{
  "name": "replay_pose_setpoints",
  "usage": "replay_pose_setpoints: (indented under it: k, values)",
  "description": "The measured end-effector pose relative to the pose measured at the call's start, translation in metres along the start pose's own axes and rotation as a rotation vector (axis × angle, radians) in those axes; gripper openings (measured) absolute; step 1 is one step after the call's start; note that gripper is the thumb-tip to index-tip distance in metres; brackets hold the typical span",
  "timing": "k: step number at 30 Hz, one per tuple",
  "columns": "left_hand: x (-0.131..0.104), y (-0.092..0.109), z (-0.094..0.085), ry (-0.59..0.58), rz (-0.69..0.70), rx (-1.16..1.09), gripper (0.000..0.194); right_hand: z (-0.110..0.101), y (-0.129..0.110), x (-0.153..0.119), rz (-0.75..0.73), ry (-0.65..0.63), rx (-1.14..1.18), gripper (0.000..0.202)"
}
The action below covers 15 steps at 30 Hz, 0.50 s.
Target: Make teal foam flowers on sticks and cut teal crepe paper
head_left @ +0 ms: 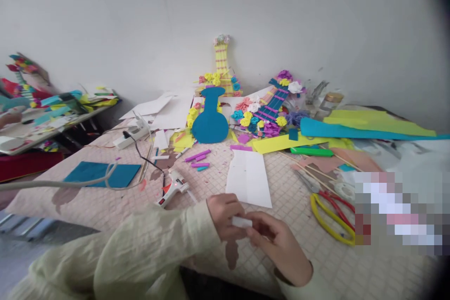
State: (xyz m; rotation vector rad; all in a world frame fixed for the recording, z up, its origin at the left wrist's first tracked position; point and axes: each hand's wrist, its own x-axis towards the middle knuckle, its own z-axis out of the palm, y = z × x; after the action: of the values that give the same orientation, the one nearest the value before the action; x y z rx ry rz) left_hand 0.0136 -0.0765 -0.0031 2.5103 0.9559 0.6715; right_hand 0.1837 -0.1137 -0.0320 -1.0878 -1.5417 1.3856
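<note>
Head view: L hand (227,215) & R hand (277,239) both pinch small white roll (242,221) over counter (326,262), just this side of white sheet (249,178); roll looks formed, securing n/k. Purple rolls (197,155) lie beyond, appear done; sheet flat, unrolled; blue cutout (210,124), visible face bare

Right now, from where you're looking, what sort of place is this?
It looks like a craft workroom, perhaps a shared one. A glue gun and scissors lie on the table, and colourful handmade-looking flowers stand near the wall.
</note>
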Motion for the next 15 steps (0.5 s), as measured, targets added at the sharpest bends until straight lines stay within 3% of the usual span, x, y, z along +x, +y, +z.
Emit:
replay_pose_setpoints:
  k: [2, 4, 6, 8, 11, 15]
  values:
    - [-0.013, 0.006, 0.004, 0.084, 0.024, -0.009, 0.03, -0.002, -0.004, -0.001, 0.01, -0.026, -0.092, 0.026]
    - [-0.03, -0.002, -0.002, 0.174, 0.006, 0.055, 0.03, -0.009, -0.004, -0.001, 0.019, -0.027, -0.167, 0.027]
    - [-0.053, -0.023, -0.015, 0.284, -0.079, 0.252, 0.031, -0.022, -0.001, 0.0, 0.049, 0.018, -0.228, 0.029]
    - [-0.081, -0.054, -0.031, 0.372, -0.27, 0.458, 0.025, -0.037, 0.001, 0.004, 0.092, 0.094, -0.262, 0.033]
    - [-0.122, -0.099, -0.043, 0.323, -0.633, 0.646, 0.03, -0.057, -0.004, 0.014, 0.11, 0.134, -0.282, 0.035]
    - [-0.147, -0.127, -0.037, 0.277, -0.622, 0.6, 0.023, -0.073, -0.02, 0.037, 0.047, 0.146, -0.3, 0.035]
